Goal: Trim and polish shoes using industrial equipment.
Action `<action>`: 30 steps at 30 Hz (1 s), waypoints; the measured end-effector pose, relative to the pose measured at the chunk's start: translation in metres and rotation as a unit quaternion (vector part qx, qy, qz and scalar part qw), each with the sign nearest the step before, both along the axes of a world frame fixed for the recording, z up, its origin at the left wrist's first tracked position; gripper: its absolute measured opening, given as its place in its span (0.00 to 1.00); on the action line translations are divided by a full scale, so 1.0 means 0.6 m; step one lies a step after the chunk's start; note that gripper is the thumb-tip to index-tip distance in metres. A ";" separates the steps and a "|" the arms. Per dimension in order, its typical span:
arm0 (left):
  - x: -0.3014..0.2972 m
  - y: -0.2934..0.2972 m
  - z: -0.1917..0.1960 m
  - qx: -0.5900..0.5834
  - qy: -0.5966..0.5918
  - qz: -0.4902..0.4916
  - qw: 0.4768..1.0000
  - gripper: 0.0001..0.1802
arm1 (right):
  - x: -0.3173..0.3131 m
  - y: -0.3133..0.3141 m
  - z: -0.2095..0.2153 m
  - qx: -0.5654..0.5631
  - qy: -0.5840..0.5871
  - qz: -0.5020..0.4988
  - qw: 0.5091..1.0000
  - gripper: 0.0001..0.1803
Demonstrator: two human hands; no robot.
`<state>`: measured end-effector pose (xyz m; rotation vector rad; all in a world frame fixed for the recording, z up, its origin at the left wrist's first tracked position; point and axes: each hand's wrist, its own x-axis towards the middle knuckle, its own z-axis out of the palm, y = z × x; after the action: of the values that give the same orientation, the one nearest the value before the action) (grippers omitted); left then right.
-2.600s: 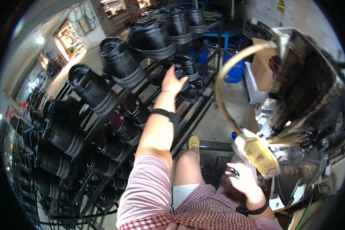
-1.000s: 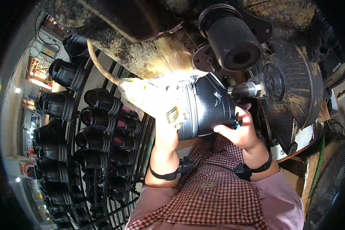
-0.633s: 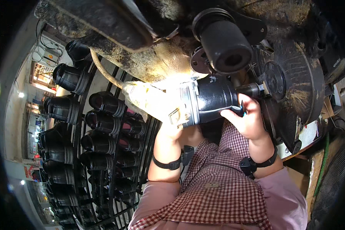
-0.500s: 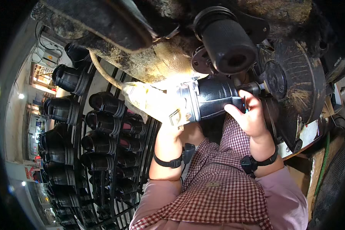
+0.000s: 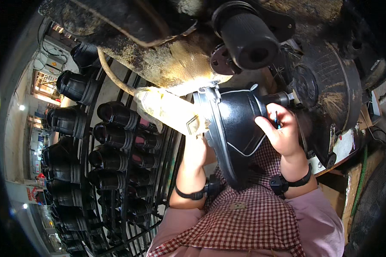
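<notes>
The black boot (image 5: 236,128) sits sole-outward against the grimy machine (image 5: 330,85), just under its black cylindrical arm (image 5: 248,36) and beside the pale, glue-crusted nozzle (image 5: 167,109) that runs in from the boot's left.

The chief risk, as I judge it, is slippage: the boot is glossy and held only from two sides, so a push against the machine could twist it off line or drop it into the checked apron (image 5: 244,218) below. The fingers also lie close to the machine's small spindle (image 5: 283,98) at the boot's right end — a nip is possible if that part turns or the boot jerks. The crusted nozzle nearly touches the upper, so a smear on the clean black surface is another hazard.

The right hand (image 5: 281,132) curls around the boot's narrow end, fingers wrapped over the top and thumb beneath, wrist bent back. The left hand (image 5: 197,145) comes up behind the sole; its fingers are hidden by the boot, so I cannot tell whether they grip or merely press. Left of the boot, a metal rack (image 5: 128,171) holds rows of similar black boots (image 5: 111,137).
</notes>
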<state>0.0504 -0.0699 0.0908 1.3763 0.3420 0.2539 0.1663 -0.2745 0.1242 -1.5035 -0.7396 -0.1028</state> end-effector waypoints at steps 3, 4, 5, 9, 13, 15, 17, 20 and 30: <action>-0.022 -0.082 0.057 0.104 -0.129 -0.009 0.986 0.49 | 0.004 -0.010 -0.004 0.008 0.070 0.020 0.997 0.17; -0.035 -0.090 0.043 0.169 -0.153 -0.019 0.973 0.58 | 0.008 -0.010 -0.009 0.025 0.082 0.025 0.996 0.16; -0.057 -0.102 0.041 0.200 -0.146 -0.009 0.969 0.58 | 0.009 -0.007 -0.012 0.044 0.095 0.036 0.994 0.16; -0.078 -0.113 0.087 0.288 -0.163 -0.008 0.944 0.53 | 0.006 0.008 -0.001 0.063 0.122 0.011 0.990 0.10; -0.049 -0.129 0.086 0.085 -0.181 0.048 0.979 0.48 | 0.018 -0.002 -0.036 0.055 0.122 -0.016 0.991 0.16; -0.039 -0.128 0.092 0.123 -0.189 0.057 0.973 0.46 | 0.043 0.006 -0.089 0.075 0.065 -0.042 0.994 0.18; -0.024 -0.123 0.094 0.118 -0.170 0.089 0.974 0.44 | 0.059 0.018 -0.106 -0.160 -0.126 -0.172 0.964 0.17; -0.006 -0.107 0.095 0.232 -0.141 0.118 0.955 0.43 | 0.066 0.017 -0.119 -0.155 -0.138 -0.163 0.965 0.17; 0.011 -0.067 0.083 0.095 -0.074 0.024 0.992 0.34 | 0.057 0.055 -0.044 0.007 -0.095 0.000 0.995 0.22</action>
<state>0.0567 -0.1099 0.1403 1.5283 0.2323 0.4350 0.2008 -0.2412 0.0977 -1.4935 -0.8902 -0.2535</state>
